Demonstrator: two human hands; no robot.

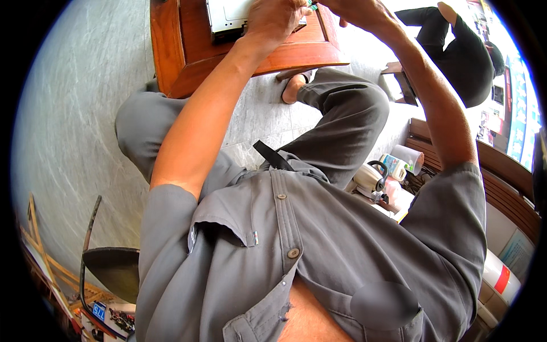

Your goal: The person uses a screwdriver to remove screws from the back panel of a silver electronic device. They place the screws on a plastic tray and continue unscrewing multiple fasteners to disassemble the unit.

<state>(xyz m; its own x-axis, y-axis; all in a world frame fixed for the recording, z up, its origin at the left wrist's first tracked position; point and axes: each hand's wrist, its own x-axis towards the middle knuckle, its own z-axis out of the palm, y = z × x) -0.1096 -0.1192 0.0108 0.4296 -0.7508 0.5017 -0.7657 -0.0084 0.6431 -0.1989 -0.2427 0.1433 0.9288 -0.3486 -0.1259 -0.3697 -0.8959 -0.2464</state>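
At the top edge, my left hand (273, 21) is bent over a white metal box-shaped device (225, 21), its fingers closed at a small green piece (311, 5). My right hand (362, 12) comes in from the right beside that piece, with its fingers curled together. The frame's edge cuts off part of both hands, and what the right fingers hold cannot be made out. The device lies on a reddish-brown wooden stool or low table (168, 43) in front of my knees.
Another person in dark clothes (464, 65) crouches or sits at the upper right. Beside my right knee stand a white bottle (393, 166), a clear plastic tub (411, 158) and a cream-coloured appliance (367, 178). A dark wooden bench (501, 182) runs along the right. A black-seated chair (111, 268) is at lower left.
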